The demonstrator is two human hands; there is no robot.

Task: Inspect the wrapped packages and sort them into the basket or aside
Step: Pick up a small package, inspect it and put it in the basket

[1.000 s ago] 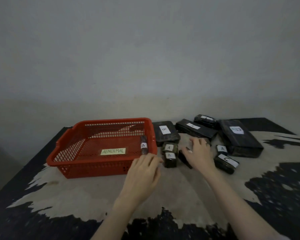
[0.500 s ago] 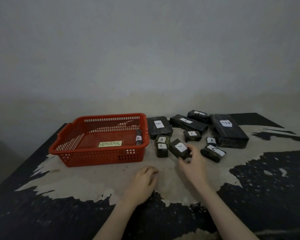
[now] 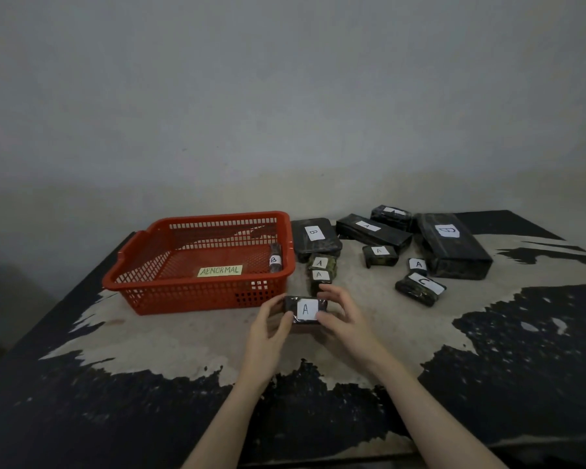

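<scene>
A small black wrapped package (image 3: 305, 309) with a white label "A" is held up over the table between both hands. My left hand (image 3: 268, 328) grips its left end and my right hand (image 3: 344, 319) grips its right end. The red basket (image 3: 197, 289) with a yellow "ABNORMAL" tag stands to the left and holds one small roll labelled "B" (image 3: 274, 258) against its right wall. Several more wrapped packages lie beyond my hands on the right.
On the table are two small "A" packages (image 3: 319, 269), a flat "B" package (image 3: 313, 236), a long "A" package (image 3: 372, 230), a "C" package (image 3: 421, 287) and a large "D" box (image 3: 452, 243). A grey wall stands behind. The worn table's front edge is close.
My right hand picked the "A" package up from the group and brought it toward me. My left hand rose from the table and took hold of its other end.
</scene>
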